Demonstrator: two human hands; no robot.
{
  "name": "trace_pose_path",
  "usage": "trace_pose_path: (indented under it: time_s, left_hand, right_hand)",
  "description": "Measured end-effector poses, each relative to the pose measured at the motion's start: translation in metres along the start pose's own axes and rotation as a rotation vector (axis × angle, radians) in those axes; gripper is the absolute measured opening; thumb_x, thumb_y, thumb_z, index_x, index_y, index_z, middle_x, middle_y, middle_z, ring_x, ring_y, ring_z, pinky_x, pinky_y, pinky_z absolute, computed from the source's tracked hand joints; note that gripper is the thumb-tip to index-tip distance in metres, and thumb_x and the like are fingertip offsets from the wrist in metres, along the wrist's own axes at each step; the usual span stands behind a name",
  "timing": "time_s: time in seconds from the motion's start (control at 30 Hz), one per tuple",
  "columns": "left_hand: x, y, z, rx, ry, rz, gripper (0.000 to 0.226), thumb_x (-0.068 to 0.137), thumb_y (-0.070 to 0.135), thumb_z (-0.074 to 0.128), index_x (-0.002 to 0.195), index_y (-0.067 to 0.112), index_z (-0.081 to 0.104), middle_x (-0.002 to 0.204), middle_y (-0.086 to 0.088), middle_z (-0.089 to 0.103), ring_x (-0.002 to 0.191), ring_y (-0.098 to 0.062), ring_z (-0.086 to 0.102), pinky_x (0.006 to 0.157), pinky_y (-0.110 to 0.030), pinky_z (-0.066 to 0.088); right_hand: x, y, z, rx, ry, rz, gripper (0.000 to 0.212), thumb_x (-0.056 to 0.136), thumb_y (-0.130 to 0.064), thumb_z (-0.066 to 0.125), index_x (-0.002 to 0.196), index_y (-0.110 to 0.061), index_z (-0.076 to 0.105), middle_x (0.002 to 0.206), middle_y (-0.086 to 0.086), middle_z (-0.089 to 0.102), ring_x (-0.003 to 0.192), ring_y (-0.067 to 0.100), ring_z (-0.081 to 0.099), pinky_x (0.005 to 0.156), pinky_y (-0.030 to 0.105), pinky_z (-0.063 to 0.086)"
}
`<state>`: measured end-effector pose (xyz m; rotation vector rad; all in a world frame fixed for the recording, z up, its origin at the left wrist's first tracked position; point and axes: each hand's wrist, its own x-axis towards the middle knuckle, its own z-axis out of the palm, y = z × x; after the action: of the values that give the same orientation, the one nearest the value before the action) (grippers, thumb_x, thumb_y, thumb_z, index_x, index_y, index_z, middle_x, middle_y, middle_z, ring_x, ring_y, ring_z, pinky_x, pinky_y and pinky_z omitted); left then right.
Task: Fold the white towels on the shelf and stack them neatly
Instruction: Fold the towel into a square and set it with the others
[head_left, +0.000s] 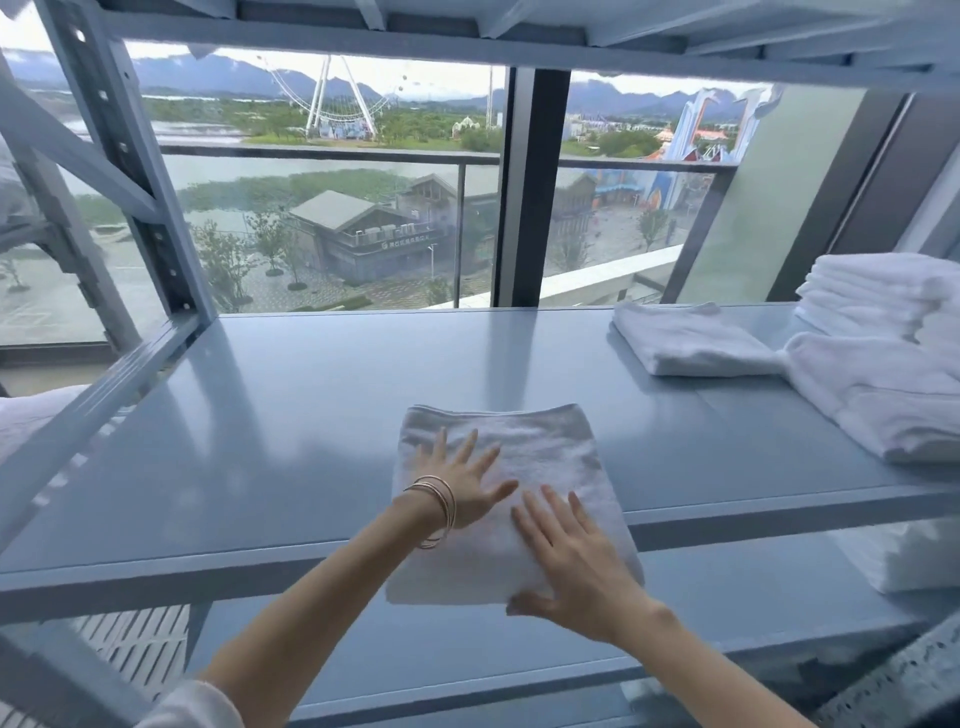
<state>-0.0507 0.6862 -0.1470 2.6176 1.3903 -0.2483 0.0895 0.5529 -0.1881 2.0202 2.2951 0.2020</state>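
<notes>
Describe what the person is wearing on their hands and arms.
The left hand has several thin gold-toned bangles at the wrist, and a white sleeve shows near the elbow. The right hand and forearm are bare: no rings, gloves or watch visible.

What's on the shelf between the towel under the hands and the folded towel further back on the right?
Nothing. In the head view, only bare grey shelf lies between the towel under the hands and the folded towel.

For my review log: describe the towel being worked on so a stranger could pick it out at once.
On the grey metal shelf before the window, look near the front edge, left of the other white linen. The folded towel lies alone there, overhanging the edge, the only one with both the left hand and right hand flat on it.
</notes>
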Motion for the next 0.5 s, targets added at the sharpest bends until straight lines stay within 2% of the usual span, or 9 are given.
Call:
trace_pose_path:
  time_s: [0.07,0.17,0.23,0.3,0.37,0.4,0.43,0.47,0.5]
  left_hand:
    - [0.023,-0.007,-0.002,0.013,0.062,-0.012,0.068,0.091,0.067,0.018,0.149,0.036,0.002,0.158,0.002,-0.010,0.144,-0.028,-0.014,0.115,-0.052,-0.008]
    - [0.038,-0.015,0.002,0.030,0.063,-0.090,0.066,0.092,0.064,0.015,0.149,0.035,-0.003,0.158,-0.002,-0.010,0.145,-0.026,-0.012,0.115,-0.051,-0.006]
    - [0.017,-0.003,0.007,0.022,0.086,-0.088,0.067,0.093,0.063,0.012,0.150,0.032,-0.004,0.157,-0.002,-0.016,0.144,-0.026,-0.014,0.115,-0.052,-0.009]
    - [-0.025,0.017,0.023,0.033,0.147,-0.002,0.080,0.084,0.073,0.002,0.150,0.029,-0.002,0.156,-0.001,-0.017,0.144,-0.028,-0.013,0.112,-0.052,-0.012]
    - [-0.075,0.031,0.050,0.094,0.266,0.155,0.099,0.073,0.084,-0.001,0.149,0.022,0.014,0.158,-0.004,0.006,0.144,-0.034,0.009,0.111,-0.055,0.000]
    - [-0.093,0.033,0.064,0.105,0.314,0.206,0.098,0.074,0.084,0.015,0.145,0.019,0.026,0.153,-0.007,0.027,0.139,-0.036,0.028,0.109,-0.057,0.013]
    - [-0.101,0.030,0.075,0.129,0.362,0.260,0.096,0.068,0.080,0.042,0.140,0.017,0.035,0.145,-0.007,0.042,0.130,-0.035,0.043,0.105,-0.058,0.026]
    - [-0.101,0.025,0.079,0.156,0.395,0.283,0.100,0.055,0.066,0.067,0.137,0.016,0.038,0.138,-0.006,0.051,0.124,-0.033,0.051,0.101,-0.058,0.037]
    - [-0.094,0.020,0.078,0.153,0.432,0.280,0.104,0.044,0.046,0.080,0.135,0.017,0.040,0.132,-0.005,0.057,0.120,-0.031,0.056,0.097,-0.056,0.043]
  right_hand:
    - [-0.007,0.004,0.008,-0.012,-0.010,-0.005,0.106,0.054,-0.077,0.061,0.135,-0.009,0.045,0.137,0.016,0.050,0.127,0.038,0.045,0.106,0.053,0.029]
    - [-0.012,0.011,0.009,0.013,0.056,0.047,0.115,0.037,-0.052,0.085,0.137,-0.012,0.042,0.134,0.017,0.052,0.123,0.040,0.049,0.100,0.055,0.040]
    - [-0.019,0.012,0.011,0.035,0.153,0.052,0.109,0.040,-0.029,0.086,0.137,-0.013,0.040,0.134,0.018,0.052,0.123,0.041,0.049,0.100,0.055,0.041]
    - [-0.024,0.013,0.015,0.058,0.272,0.015,0.098,0.041,-0.016,0.083,0.131,-0.010,0.048,0.130,0.016,0.056,0.121,0.037,0.052,0.099,0.052,0.044]
    - [-0.027,0.015,0.017,0.094,0.408,-0.026,0.080,0.043,-0.013,0.083,0.119,-0.009,0.061,0.122,0.012,0.062,0.115,0.031,0.059,0.098,0.048,0.046]
    - [-0.027,0.015,0.015,0.097,0.474,-0.031,0.071,0.046,-0.011,0.082,0.114,-0.009,0.065,0.117,0.010,0.065,0.111,0.029,0.061,0.098,0.045,0.047]
    - [-0.026,0.016,0.013,0.101,0.537,-0.027,0.063,0.049,-0.011,0.081,0.110,-0.010,0.067,0.113,0.008,0.067,0.107,0.026,0.063,0.098,0.042,0.047]
    - [-0.025,0.015,0.011,0.102,0.586,-0.019,0.056,0.053,-0.011,0.079,0.108,-0.010,0.068,0.110,0.006,0.068,0.105,0.025,0.064,0.097,0.041,0.047]
    - [-0.023,0.014,0.008,0.097,0.626,-0.011,0.051,0.057,-0.011,0.077,0.108,-0.010,0.068,0.109,0.006,0.069,0.104,0.024,0.065,0.097,0.040,0.048]
